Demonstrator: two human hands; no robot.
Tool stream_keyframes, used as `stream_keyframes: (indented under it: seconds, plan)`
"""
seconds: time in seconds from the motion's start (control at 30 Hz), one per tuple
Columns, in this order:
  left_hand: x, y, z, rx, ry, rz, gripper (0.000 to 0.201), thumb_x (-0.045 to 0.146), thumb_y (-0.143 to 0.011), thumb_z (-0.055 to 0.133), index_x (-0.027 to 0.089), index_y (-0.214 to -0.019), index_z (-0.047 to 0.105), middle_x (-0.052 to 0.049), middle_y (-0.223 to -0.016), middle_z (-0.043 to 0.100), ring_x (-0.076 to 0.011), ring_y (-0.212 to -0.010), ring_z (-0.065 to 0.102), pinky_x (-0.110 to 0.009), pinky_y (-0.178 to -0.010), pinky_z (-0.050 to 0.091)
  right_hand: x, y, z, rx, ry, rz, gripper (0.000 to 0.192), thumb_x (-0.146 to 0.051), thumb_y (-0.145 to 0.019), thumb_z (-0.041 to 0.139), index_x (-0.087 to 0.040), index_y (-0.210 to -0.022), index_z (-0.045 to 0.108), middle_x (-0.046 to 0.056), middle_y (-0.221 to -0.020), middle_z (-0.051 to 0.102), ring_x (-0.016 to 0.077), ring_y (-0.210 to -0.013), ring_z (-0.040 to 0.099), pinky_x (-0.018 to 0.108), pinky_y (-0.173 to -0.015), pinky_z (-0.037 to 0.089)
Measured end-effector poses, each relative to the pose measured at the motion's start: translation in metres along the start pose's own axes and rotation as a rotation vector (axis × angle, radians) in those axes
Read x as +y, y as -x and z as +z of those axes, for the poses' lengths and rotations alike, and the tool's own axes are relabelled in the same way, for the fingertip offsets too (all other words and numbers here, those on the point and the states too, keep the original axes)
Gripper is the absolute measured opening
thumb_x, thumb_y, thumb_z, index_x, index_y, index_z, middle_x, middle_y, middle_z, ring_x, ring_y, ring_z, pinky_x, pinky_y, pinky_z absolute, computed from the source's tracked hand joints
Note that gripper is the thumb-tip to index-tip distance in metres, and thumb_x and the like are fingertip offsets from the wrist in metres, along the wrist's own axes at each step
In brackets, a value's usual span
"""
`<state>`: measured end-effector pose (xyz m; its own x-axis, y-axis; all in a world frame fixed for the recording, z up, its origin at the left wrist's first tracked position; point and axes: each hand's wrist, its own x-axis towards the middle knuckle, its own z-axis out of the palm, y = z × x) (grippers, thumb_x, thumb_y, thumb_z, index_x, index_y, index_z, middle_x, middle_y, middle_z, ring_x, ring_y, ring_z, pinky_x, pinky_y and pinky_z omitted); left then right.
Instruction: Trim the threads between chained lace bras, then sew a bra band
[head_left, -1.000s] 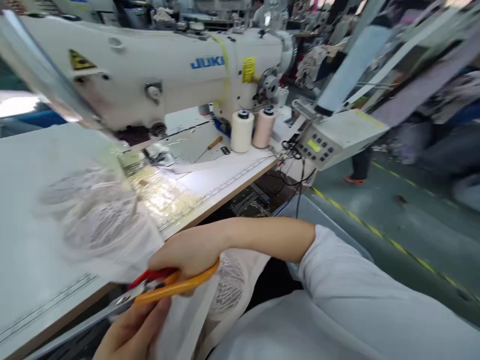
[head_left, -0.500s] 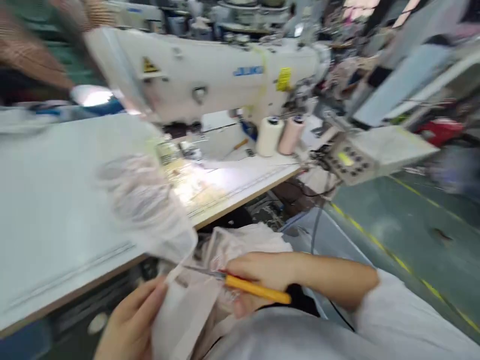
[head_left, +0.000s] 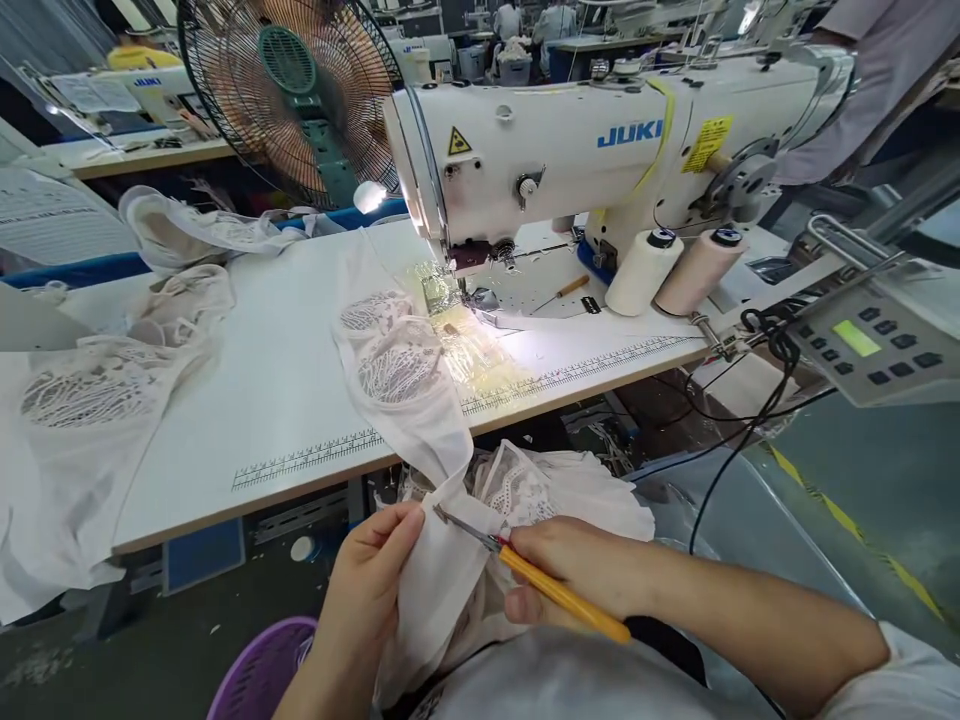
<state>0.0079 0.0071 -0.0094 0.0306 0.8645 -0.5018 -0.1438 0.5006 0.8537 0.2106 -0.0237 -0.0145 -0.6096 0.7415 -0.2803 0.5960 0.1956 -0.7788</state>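
Left hand [head_left: 373, 578]: closed on white lace-panelled fabric strip [head_left: 420, 420], which trails from white tabletop [head_left: 270, 350] to lap. Right hand [head_left: 571, 578]: clasps orange-handled thread snips [head_left: 525, 572], tips touching fabric. White sewing machine [head_left: 600, 150]: now sharp; blurred earlier.

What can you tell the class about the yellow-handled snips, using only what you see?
The snips are a small thread-cutting tool: a slim yellow-orange handle, a red patch at the joint, and short grey metal blades. They lie tilted, blades pointing up-left, tips at the edge of the white fabric. The right hand holds the handle; the left hand grips the fabric beside the tips.
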Motion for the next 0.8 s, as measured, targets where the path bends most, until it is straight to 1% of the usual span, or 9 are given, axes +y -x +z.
stream_keyframes:
  seconds: [0.07, 0.17, 0.23, 0.37, 0.5, 0.67, 0.73, 0.8]
  plan:
    - [-0.001, 0.000, -0.001, 0.019, 0.001, 0.021, 0.028, 0.041, -0.047, 0.079, 0.018, -0.062, 0.070, 0.003, -0.049, 0.059, -0.0084, -0.045, 0.046, -0.017, -0.042, 0.034, 0.000, 0.002, 0.000, 0.004, 0.016, -0.013, 0.032, -0.049, -0.078, 0.047, -0.019, -0.068, 0.042, -0.002, -0.059, 0.044, 0.0095, -0.049, 0.036, 0.021, -0.045, 0.031]
    - [-0.002, 0.000, -0.001, 0.021, -0.016, 0.035, 0.029, 0.040, -0.048, 0.079, 0.017, -0.061, 0.070, 0.002, -0.051, 0.060, -0.0096, -0.046, 0.047, -0.018, -0.044, 0.035, -0.001, 0.003, 0.000, -0.002, 0.028, 0.000, 0.030, -0.045, -0.079, 0.046, -0.019, -0.066, 0.039, -0.002, -0.058, 0.043, 0.0098, -0.050, 0.036, 0.021, -0.046, 0.030]
    - [-0.002, 0.001, 0.001, 0.009, -0.037, 0.041, 0.027, 0.039, -0.049, 0.078, 0.016, -0.059, 0.069, 0.002, -0.051, 0.059, -0.0103, -0.048, 0.047, -0.019, -0.045, 0.036, -0.001, 0.003, 0.000, -0.007, 0.037, 0.032, 0.031, -0.047, -0.078, 0.045, -0.019, -0.066, 0.039, -0.002, -0.059, 0.045, 0.0102, -0.050, 0.037, 0.021, -0.046, 0.031]
    - [-0.002, 0.005, 0.005, -0.005, -0.110, 0.076, 0.021, 0.036, -0.054, 0.075, 0.017, -0.056, 0.067, 0.002, -0.051, 0.058, -0.0102, -0.048, 0.045, -0.019, -0.043, 0.034, -0.003, -0.003, 0.003, 0.000, 0.031, 0.053, 0.036, -0.055, -0.077, 0.043, -0.019, -0.071, 0.043, 0.000, -0.062, 0.050, 0.0116, -0.051, 0.041, 0.022, -0.048, 0.033]
    - [-0.002, 0.007, 0.007, 0.020, -0.221, 0.157, 0.019, 0.034, -0.057, 0.071, 0.017, -0.054, 0.065, 0.002, -0.051, 0.056, -0.0104, -0.048, 0.043, -0.019, -0.044, 0.034, -0.007, -0.007, 0.003, 0.016, 0.060, 0.080, 0.040, -0.058, -0.077, 0.043, -0.018, -0.074, 0.048, 0.002, -0.065, 0.054, 0.0135, -0.053, 0.046, 0.023, -0.048, 0.035]
    - [-0.004, 0.005, 0.006, 0.036, -0.284, 0.196, 0.020, 0.034, -0.059, 0.069, 0.016, -0.053, 0.063, 0.000, -0.052, 0.054, -0.0121, -0.051, 0.044, -0.020, -0.045, 0.036, -0.016, -0.009, 0.000, 0.004, 0.084, 0.152, 0.042, -0.059, -0.075, 0.045, -0.017, -0.074, 0.051, 0.005, -0.067, 0.057, 0.0150, -0.054, 0.049, 0.023, -0.046, 0.034]
    - [-0.003, 0.004, 0.006, 0.038, -0.320, 0.218, 0.019, 0.034, -0.059, 0.067, 0.017, -0.052, 0.062, 0.001, -0.051, 0.052, -0.0112, -0.049, 0.042, -0.020, -0.044, 0.034, -0.018, -0.011, 0.002, 0.010, 0.067, 0.178, 0.042, -0.058, -0.074, 0.046, -0.017, -0.073, 0.051, 0.005, -0.066, 0.057, 0.0152, -0.054, 0.049, 0.024, -0.046, 0.034]
    - [-0.002, 0.005, 0.006, 0.041, -0.332, 0.227, 0.019, 0.033, -0.059, 0.066, 0.017, -0.050, 0.061, 0.002, -0.049, 0.051, -0.0106, -0.047, 0.041, -0.019, -0.043, 0.034, -0.016, -0.012, 0.006, 0.040, 0.002, 0.193, 0.040, -0.057, -0.074, 0.048, -0.017, -0.071, 0.051, 0.004, -0.065, 0.057, 0.0150, -0.055, 0.049, 0.024, -0.047, 0.034]
